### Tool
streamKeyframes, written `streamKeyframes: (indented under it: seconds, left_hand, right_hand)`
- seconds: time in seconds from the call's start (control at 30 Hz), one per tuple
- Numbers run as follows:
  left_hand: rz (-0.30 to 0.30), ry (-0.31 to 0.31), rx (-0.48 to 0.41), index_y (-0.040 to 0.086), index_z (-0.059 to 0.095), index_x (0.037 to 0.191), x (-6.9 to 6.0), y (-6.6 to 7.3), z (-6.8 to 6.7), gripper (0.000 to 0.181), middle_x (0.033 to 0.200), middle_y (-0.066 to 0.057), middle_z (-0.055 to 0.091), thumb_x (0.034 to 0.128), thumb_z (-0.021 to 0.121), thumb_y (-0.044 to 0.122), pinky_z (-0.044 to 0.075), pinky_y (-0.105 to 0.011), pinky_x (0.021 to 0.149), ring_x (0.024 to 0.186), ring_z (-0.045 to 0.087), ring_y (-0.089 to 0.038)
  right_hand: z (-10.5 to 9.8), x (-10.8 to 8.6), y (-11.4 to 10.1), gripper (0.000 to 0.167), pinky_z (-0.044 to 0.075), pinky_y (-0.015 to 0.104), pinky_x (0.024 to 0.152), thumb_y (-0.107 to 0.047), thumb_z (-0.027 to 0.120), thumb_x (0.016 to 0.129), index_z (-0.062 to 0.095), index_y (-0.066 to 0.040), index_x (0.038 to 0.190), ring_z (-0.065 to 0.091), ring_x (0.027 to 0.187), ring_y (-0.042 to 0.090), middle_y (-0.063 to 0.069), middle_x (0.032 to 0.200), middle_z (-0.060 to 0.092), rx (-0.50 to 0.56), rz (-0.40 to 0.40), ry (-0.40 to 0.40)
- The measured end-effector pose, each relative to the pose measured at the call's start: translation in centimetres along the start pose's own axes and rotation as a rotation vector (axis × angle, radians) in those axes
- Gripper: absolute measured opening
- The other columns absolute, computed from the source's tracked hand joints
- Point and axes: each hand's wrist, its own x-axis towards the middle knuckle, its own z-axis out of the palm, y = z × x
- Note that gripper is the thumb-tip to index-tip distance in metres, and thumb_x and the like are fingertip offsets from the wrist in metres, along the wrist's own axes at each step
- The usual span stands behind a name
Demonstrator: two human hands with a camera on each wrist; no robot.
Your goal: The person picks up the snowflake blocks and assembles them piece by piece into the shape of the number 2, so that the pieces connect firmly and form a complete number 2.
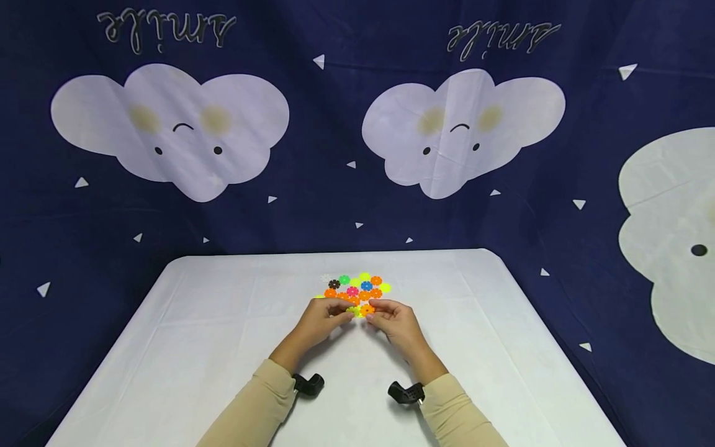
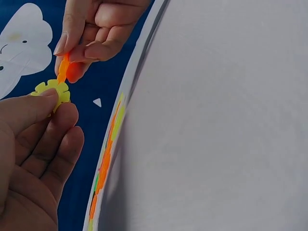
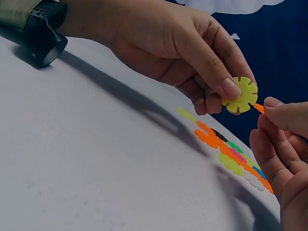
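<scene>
In the head view, my left hand (image 1: 324,320) pinches a yellow notched disc (image 1: 352,311) between thumb and fingers. Opposite it, my right hand (image 1: 398,324) holds an orange disc (image 1: 366,310). The left wrist view has the yellow disc (image 2: 61,91) flat-on in the left hand (image 2: 36,159) and the orange one (image 2: 63,70) edge-on, held by the right hand (image 2: 108,26). Their edges meet; how deeply they join, I cannot tell. From the right wrist, the yellow disc (image 3: 242,95) is clear, while right fingertips (image 3: 276,108) cover most of the orange disc (image 3: 259,108).
Several loose discs lie just beyond the hands on the white table (image 1: 223,335), among them a blue (image 1: 366,286), a pink (image 1: 352,291), a black (image 1: 334,284) and a green one (image 1: 344,280). A dark blue cloth (image 1: 318,211) with clouds hangs behind the table.
</scene>
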Motion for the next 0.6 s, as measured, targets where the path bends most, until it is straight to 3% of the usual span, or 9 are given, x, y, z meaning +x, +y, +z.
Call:
streamKeyframes:
  seconds: [0.43, 0.6]
  left_hand:
    - [0.028, 0.008, -0.001, 0.005, 0.081, 0.110, -0.14, 0.46, 0.69, 0.015, 0.095, 0.004, 0.078, 0.0963, 0.080, 0.012, 0.061, -0.028, 0.073, 0.083, 0.072, -0.009]
    - [0.059, 0.029, -0.004, 0.004, 0.081, 0.107, -0.24, 0.72, 0.85, 0.014, 0.091, 0.003, 0.078, 0.0940, 0.082, 0.008, 0.061, -0.028, 0.070, 0.078, 0.073, -0.008]
  right_hand:
    - [0.12, -0.37, -0.09, 0.030, 0.061, 0.026, 0.071, 0.012, 0.076, 0.090, 0.070, 0.013, 0.120, 0.071, 0.079, 0.016, 0.018, 0.094, 0.074, 0.059, 0.029, 0.019]
    - [0.15, -0.44, -0.08, 0.028, 0.064, 0.032, 0.076, 0.014, 0.075, 0.090, 0.068, 0.016, 0.118, 0.074, 0.081, 0.020, 0.018, 0.093, 0.073, 0.117, 0.055, 0.021]
